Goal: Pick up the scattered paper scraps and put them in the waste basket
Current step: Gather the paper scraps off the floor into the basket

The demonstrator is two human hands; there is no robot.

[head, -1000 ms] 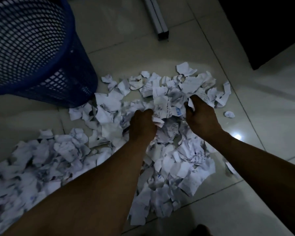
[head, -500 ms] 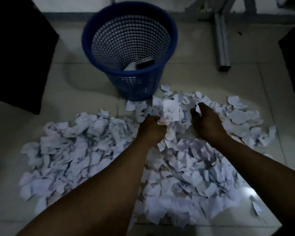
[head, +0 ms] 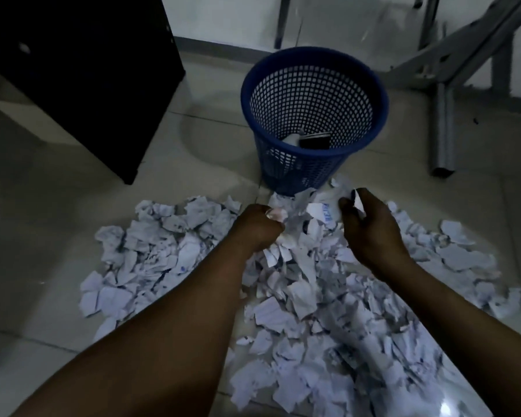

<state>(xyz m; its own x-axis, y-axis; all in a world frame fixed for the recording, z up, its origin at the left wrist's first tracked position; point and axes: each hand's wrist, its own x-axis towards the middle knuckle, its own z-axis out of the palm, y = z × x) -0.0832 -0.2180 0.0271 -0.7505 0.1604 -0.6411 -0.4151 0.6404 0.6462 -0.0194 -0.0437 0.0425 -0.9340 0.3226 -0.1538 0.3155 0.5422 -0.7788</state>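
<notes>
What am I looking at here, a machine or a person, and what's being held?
No machine: these are a person's two bare arms, filmed by a camera worn on the head, looking forward and down. On the tiled floor lies a big pile of torn paper scraps, with a blue mesh waste basket standing just beyond it. The left hand and the right hand each grip a bunch of scraps at the pile's far edge, near the basket. A dark object already lies inside.

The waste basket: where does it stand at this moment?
In the head view the blue waste basket stands upright on the floor, right of centre, just beyond the paper scraps.
</notes>
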